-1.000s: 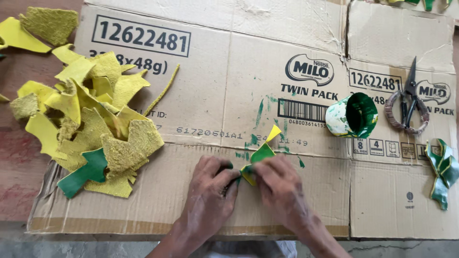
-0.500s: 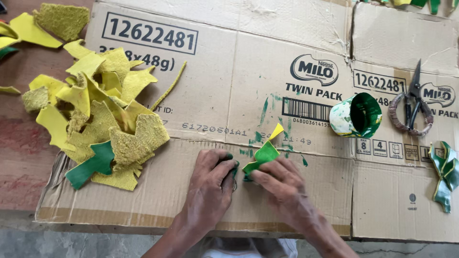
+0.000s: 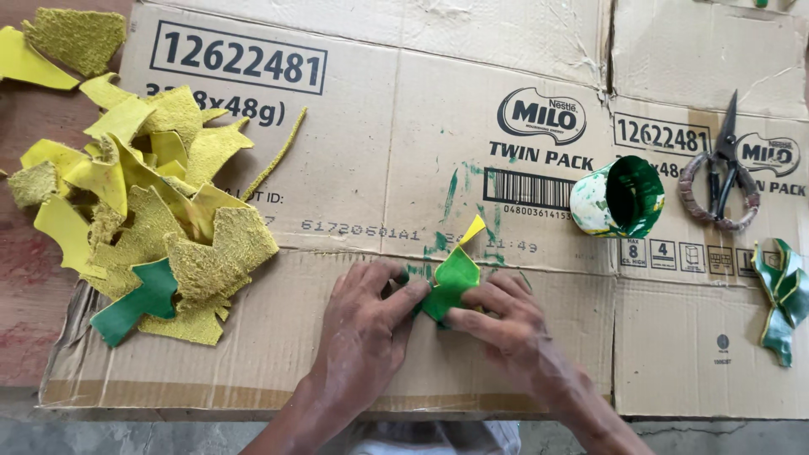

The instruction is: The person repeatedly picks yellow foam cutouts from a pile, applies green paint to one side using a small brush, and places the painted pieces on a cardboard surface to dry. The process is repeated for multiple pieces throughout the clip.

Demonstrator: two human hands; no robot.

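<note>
From the head camera, both my hands rest low on the flattened cardboard [image 3: 253, 362]. My left hand [image 3: 364, 313] has its fingertips pinched onto the left edge of a small green piece [image 3: 452, 278], and my right hand [image 3: 497, 324] presses down on its lower right side, fingers closed over it. So the piece is clamped between both hands, flat against the cardboard, just below the green paint smears. A yellow tip [image 3: 474, 227] sticks up from its top, free of my fingers.

To do this well, I judge I should keep the thumbs close together, hold the fold line tight against the cardboard, and press evenly so the piece does not slip or spring open.

Around me: a pile of yellow scraps [image 3: 143, 202] lies well to the left, with one green cut-out [image 3: 135, 303] on its lower edge. A paint-stained cup [image 3: 617, 198] lies on its side to the upper right, scissors [image 3: 720, 173] beyond it, and a finished green shape [image 3: 782, 299] near the right edge.
</note>
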